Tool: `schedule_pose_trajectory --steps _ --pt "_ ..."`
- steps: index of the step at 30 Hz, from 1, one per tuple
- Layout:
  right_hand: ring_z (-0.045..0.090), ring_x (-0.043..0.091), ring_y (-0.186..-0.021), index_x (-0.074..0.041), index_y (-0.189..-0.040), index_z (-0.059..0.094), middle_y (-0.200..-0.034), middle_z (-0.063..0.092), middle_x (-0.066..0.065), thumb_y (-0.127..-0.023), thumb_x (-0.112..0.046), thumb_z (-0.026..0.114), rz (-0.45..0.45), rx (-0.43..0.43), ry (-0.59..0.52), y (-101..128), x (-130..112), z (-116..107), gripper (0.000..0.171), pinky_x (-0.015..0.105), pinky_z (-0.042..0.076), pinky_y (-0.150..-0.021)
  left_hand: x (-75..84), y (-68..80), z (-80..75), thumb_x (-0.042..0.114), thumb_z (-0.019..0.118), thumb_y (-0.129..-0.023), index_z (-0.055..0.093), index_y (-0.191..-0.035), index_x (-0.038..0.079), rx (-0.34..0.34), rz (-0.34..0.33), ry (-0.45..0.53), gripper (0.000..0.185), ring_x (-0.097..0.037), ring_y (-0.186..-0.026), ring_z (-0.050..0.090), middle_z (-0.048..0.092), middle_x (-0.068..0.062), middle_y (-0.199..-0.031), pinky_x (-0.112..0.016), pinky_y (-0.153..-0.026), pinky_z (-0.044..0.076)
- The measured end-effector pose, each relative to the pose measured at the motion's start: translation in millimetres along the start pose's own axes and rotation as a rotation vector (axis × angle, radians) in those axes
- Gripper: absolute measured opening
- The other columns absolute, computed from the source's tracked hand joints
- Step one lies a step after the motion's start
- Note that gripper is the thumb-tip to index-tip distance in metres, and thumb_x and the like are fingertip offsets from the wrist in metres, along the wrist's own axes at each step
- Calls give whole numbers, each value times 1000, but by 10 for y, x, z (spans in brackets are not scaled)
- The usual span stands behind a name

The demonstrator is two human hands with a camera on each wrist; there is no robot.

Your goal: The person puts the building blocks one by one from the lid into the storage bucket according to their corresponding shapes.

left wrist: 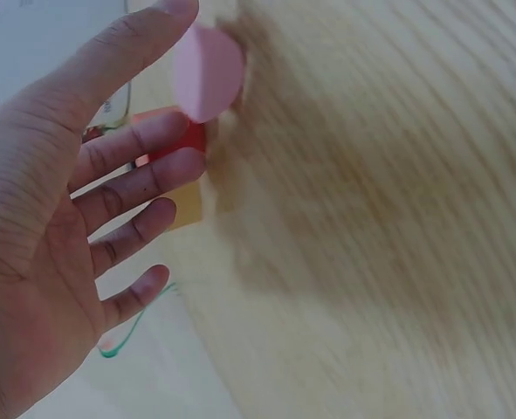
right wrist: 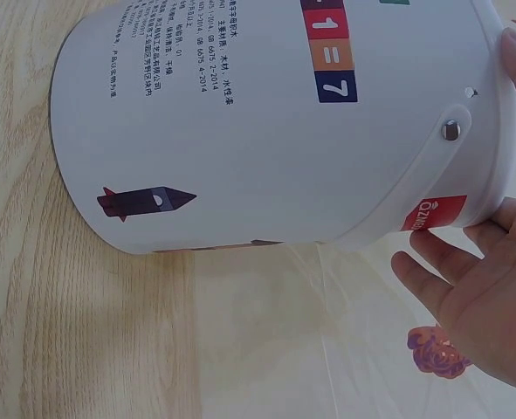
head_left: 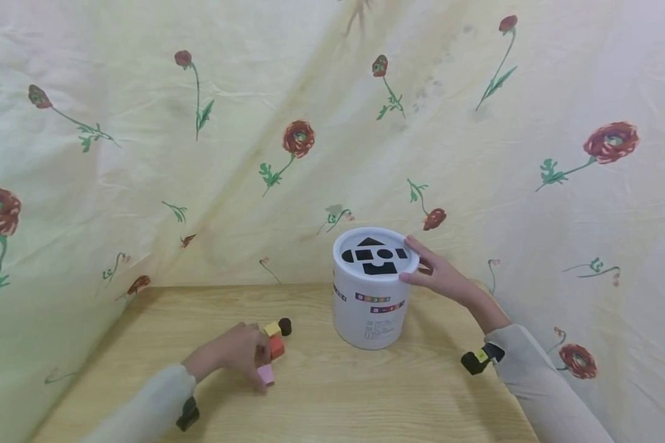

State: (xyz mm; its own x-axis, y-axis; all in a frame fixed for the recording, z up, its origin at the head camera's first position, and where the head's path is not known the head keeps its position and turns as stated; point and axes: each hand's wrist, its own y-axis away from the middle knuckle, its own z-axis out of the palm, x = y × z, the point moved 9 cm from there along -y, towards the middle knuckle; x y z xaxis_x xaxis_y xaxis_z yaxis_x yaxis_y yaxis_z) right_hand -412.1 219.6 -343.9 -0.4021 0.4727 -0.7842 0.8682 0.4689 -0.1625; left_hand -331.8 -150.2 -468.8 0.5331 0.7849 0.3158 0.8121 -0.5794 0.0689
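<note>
A white shape-sorter bucket (head_left: 368, 314) stands upright on the table, its lid (head_left: 356, 267) cut with dark holes of various shapes. My right hand (head_left: 446, 280) holds the bucket's rim from the right side, with thumb and fingers spread along the edge. To the left, my left hand (head_left: 241, 354) is low over the table beside several small blocks, its fingers loosely bent and apart. Its thumb tip is right at a pink block (left wrist: 209, 74). Behind that are a red block (head_left: 277, 347), a yellow block (head_left: 271, 329) and a dark round block (head_left: 285, 326).
The wooden table (head_left: 332, 406) runs back to a pale cloth (head_left: 227, 184) printed with red flowers, which hangs behind and on both sides. A plastic handle (right wrist: 415, 175) is fixed to the bucket's side by a metal rivet.
</note>
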Motion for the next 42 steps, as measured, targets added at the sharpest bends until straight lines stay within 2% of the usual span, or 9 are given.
schedule_pose_trajectory --steps 4,13,19,24,31,36,42 --pt "14 48 -155 -16 -165 11 -173 0 12 -97 -30 68 1 1 1 3 4 3 90 63 27 -118 8 -1 29 52 93 -59 70 -82 28 11 12 -19 40 -4 -79 46 60 19 -81 -34 -81 37" --pt "15 47 -155 -17 -165 11 -173 1 11 -98 -30 68 -2 1 -2 1 5 0 89 63 27 -119 -4 -16 -1 40 91 -66 72 -85 26 68 12 -25 30 -4 -77 46 61 18 -80 -34 -78 36" --pt "15 47 -155 -16 -165 11 -173 1 11 -98 -31 68 0 0 -5 -1 -1 -5 90 63 26 -119 -58 -54 -68 34 91 -67 72 -88 21 122 6 -10 32 -5 -76 50 65 13 -81 -29 -73 42" --pt "14 47 -155 -15 -165 11 -173 0 12 -97 -31 68 1 2 -4 2 -5 -7 90 64 26 -119 -123 -87 -52 29 93 -66 71 -91 20 88 -33 72 35 -6 -79 55 67 11 -86 -26 -72 46" --pt "16 47 -155 -16 -165 11 -173 1 12 -97 -32 69 7 4 -4 5 8 -1 91 63 27 -119 -138 -91 -62 25 93 -68 70 -92 16 54 -20 154 35 -6 -81 57 68 9 -89 -25 -72 49" --pt "15 47 -155 -16 -165 11 -173 1 12 -97 -32 69 5 4 -6 9 9 -1 90 63 27 -118 -105 -69 -160 28 93 -70 70 -92 16 56 -21 183 34 -10 -81 57 66 9 -88 -26 -72 49" --pt "15 47 -155 -17 -165 11 -173 2 12 -97 -32 68 1 4 -11 6 13 -3 90 64 26 -118 -77 -107 -396 25 89 -74 70 -95 17 98 -3 185 30 -11 -87 60 66 9 -91 -28 -77 52"
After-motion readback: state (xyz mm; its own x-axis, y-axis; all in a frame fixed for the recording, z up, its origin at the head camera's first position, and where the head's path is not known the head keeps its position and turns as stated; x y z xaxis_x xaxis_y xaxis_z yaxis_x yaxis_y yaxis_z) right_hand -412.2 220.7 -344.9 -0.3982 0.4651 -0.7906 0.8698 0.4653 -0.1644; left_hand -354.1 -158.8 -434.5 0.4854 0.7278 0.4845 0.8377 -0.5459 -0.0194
